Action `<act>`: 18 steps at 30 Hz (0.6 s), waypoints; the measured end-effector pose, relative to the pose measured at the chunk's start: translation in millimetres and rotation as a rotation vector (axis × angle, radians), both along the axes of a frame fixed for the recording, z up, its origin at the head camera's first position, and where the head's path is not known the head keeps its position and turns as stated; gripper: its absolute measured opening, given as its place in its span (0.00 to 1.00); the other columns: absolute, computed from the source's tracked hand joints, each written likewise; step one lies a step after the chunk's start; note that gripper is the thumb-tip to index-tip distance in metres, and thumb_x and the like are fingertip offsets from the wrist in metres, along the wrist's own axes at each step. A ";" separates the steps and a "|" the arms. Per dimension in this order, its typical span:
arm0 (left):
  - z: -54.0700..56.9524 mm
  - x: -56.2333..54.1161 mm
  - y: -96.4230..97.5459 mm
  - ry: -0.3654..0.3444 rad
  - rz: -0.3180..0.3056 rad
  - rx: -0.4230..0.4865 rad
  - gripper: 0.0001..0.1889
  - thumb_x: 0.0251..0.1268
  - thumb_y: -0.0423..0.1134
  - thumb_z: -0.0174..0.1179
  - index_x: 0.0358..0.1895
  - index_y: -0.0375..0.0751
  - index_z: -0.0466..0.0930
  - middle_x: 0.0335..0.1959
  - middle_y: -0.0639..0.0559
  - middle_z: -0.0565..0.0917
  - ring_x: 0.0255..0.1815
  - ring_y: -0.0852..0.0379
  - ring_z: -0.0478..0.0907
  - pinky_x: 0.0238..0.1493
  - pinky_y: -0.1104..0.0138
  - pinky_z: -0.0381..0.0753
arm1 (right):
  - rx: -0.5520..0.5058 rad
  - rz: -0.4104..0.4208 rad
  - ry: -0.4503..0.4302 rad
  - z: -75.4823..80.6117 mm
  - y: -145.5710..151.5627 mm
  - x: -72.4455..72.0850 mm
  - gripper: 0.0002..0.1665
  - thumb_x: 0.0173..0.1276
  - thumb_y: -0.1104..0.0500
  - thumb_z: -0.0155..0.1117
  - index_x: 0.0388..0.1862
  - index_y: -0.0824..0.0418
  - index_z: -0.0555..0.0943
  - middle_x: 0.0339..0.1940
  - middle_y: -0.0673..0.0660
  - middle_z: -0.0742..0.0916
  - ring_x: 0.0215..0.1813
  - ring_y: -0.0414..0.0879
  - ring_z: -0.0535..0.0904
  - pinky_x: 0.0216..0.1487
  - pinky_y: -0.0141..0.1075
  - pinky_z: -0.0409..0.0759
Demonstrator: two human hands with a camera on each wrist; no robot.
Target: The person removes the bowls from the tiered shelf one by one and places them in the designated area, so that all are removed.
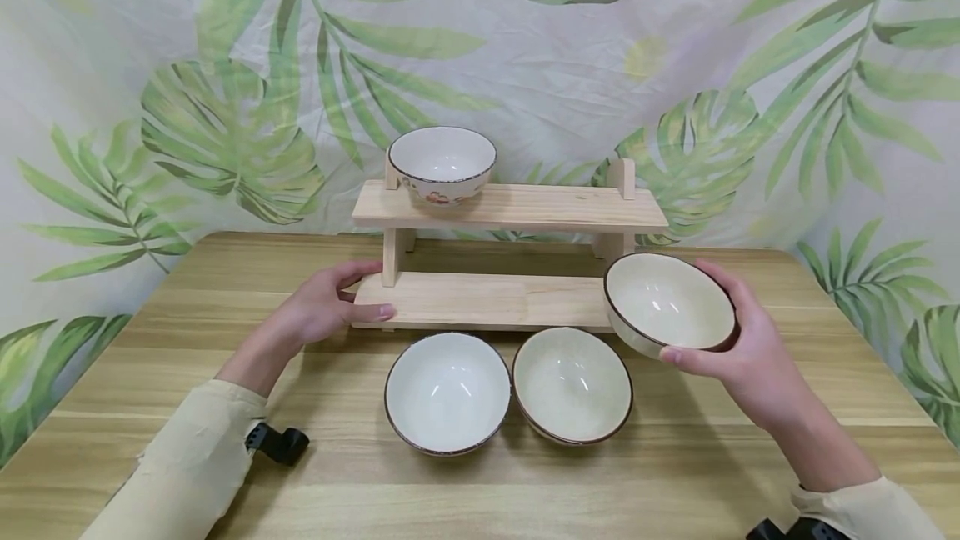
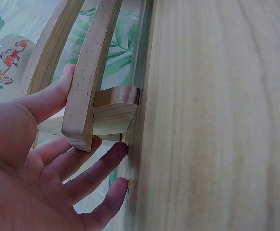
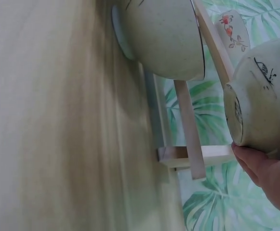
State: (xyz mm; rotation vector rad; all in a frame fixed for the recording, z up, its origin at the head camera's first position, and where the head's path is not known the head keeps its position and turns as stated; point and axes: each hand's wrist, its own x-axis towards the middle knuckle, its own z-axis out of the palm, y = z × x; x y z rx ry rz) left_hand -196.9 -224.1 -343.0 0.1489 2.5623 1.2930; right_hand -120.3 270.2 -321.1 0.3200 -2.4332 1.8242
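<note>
My left hand (image 1: 318, 304) holds the left end of the lower board of a two-tier wooden shelf (image 1: 465, 300), thumb on top. In the left wrist view, the thumb and fingers lie on opposite sides of that board (image 2: 87, 82). A cream bowl with a dark rim (image 1: 667, 302) is gripped at its right side by my right hand (image 1: 757, 365), tilted, and overlaps the lower board's right end. The right wrist view shows its foot and dark painted marks on the underside (image 3: 262, 96). A white bowl with red flowers (image 1: 442, 165) stands on the upper board's left part.
In front of the shelf, a white bowl (image 1: 447, 394) and a second cream bowl (image 1: 572, 386) stand side by side on the wooden table (image 1: 480, 507). A leaf-print cloth (image 1: 555, 65) hangs behind the table.
</note>
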 end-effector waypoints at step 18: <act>-0.2 -1.0 -0.9 0.002 -0.002 -0.015 0.48 0.66 0.52 0.75 0.83 0.40 0.61 0.73 0.33 0.75 0.67 0.39 0.81 0.57 0.62 0.78 | 0.117 0.003 -0.046 -22.5 30.4 20.1 0.60 0.58 0.75 0.77 0.84 0.51 0.58 0.68 0.47 0.72 0.57 0.33 0.81 0.48 0.26 0.84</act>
